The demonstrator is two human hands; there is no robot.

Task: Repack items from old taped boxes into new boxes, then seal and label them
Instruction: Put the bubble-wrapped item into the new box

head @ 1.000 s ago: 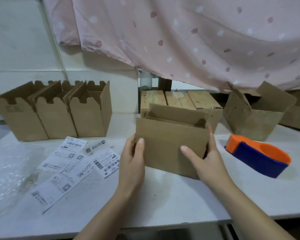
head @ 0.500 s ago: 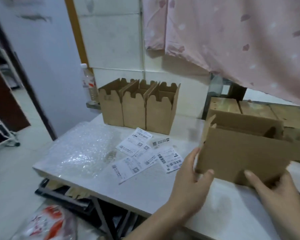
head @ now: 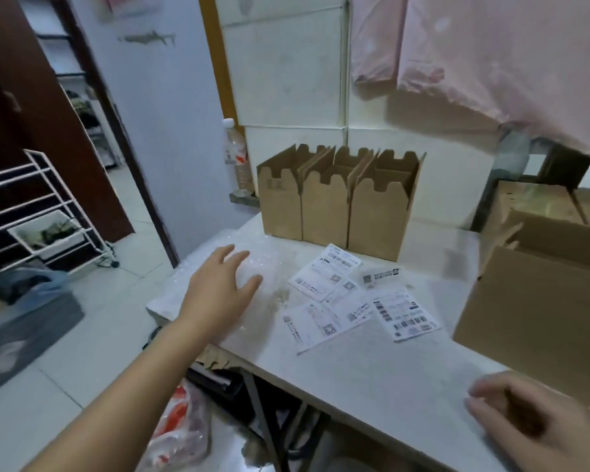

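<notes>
An open brown cardboard box (head: 539,311) stands at the right of the white table (head: 382,373), flaps up. My left hand (head: 218,291) is stretched out flat, fingers apart, over a sheet of clear bubble wrap (head: 263,267) on the table's left end. Near the front right edge my right hand (head: 528,420) is blurred, fingers loosely curled, holding nothing and apart from the box. Several printed shipping labels (head: 351,298) lie loose between the bubble wrap and the box. Three empty open boxes (head: 338,202) stand in a row against the back wall.
Wooden crates (head: 542,202) sit behind the open box. A pink curtain (head: 491,56) hangs over the back right. A plastic bottle (head: 235,158) stands left of the row of boxes. Below the table's left edge are bags, a grey bin (head: 24,328) and a white rack (head: 45,212).
Both hands have let go of the box, which now rests on the table. My left hand has reached left onto the bubble wrap. My view has swung to the left.
</notes>
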